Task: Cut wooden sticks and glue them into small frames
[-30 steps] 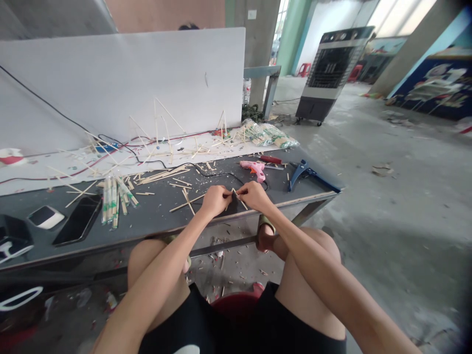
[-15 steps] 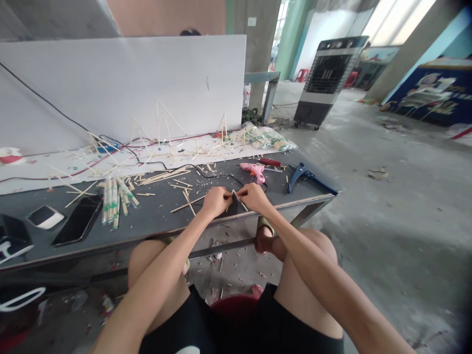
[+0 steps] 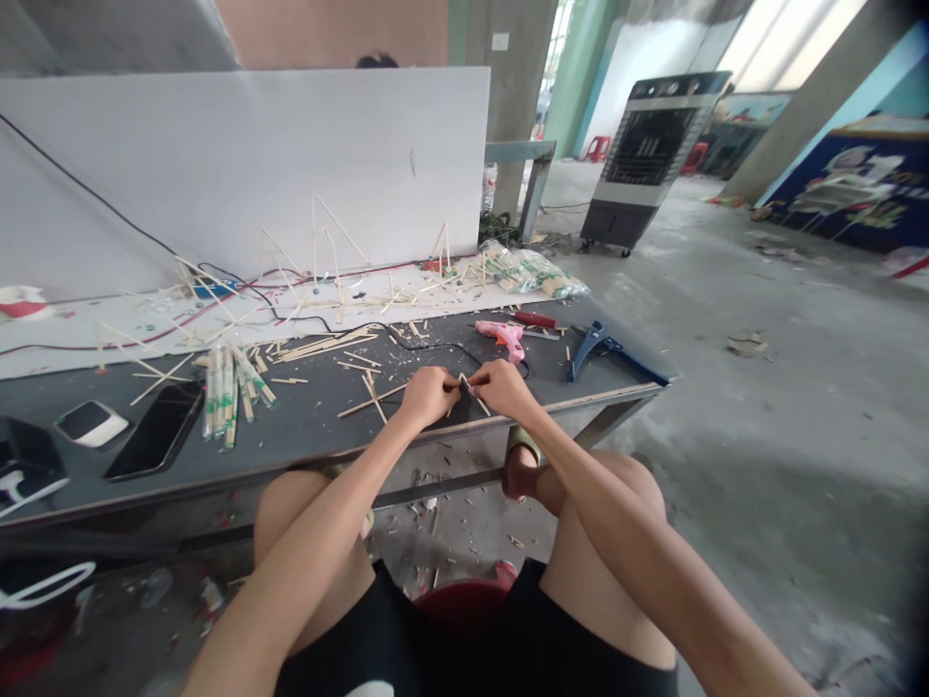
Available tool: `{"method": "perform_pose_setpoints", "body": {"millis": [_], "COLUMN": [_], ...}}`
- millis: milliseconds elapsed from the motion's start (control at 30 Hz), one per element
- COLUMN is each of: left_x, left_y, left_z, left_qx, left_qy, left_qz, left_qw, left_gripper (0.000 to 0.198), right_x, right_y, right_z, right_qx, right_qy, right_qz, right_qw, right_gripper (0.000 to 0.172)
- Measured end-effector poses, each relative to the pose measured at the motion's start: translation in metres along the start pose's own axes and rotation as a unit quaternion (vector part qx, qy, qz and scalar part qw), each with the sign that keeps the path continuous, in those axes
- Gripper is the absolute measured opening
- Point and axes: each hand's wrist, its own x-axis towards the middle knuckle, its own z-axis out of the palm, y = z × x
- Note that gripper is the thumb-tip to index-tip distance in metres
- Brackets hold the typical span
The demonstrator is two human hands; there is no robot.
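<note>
At the table's front edge my left hand and my right hand face each other, fingers pinched. Between them two thin wooden sticks meet in a peak, one leg in each hand; my fingers cover much of them. Left of my hands, crossed wooden sticks lie on the dark tabletop. Just beyond my right hand is a pink glue gun. Farther right rests a blue-handled cutting tool, close to a red-handled tool.
Wrapped chopsticks, a phone and a white device lie at the left. Stick frames stand before a white board. Bagged chopsticks lie at the back right. A black cable crosses the table. An air cooler stands beyond.
Both hands keep their pinch on the joined sticks, almost still. The whole view has shifted very slightly; nothing on the table has visibly moved.
</note>
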Motion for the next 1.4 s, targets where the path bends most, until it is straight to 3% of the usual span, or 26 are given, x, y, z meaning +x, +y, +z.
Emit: {"method": "perform_pose_setpoints", "body": {"millis": [800,1000,1200,1400], "left_x": [0.000,0.000,0.000,0.002], "left_y": [0.004,0.007,0.009,0.016], "left_z": [-0.003,-0.008,-0.005,-0.002], "left_qx": [0.011,0.004,0.000,0.016], "left_qy": [-0.003,-0.008,0.034,0.036], "left_qz": [-0.014,-0.033,-0.088,-0.122], "left_qw": [1.000,0.999,0.996,0.992], "left_gripper": [0.025,0.023,0.020,0.018], "right_x": [-0.003,-0.009,-0.013,-0.012], "right_y": [-0.004,-0.011,-0.019,-0.024], "right_z": [0.004,0.002,-0.002,-0.001], "right_qx": [-0.012,-0.069,-0.092,-0.127], "right_qy": [0.016,0.027,0.045,0.037], "right_qz": [0.015,0.025,0.034,0.049], "right_qw": [1.000,0.997,0.994,0.990], "right_gripper": [0.021,0.021,0.015,0.011]}}
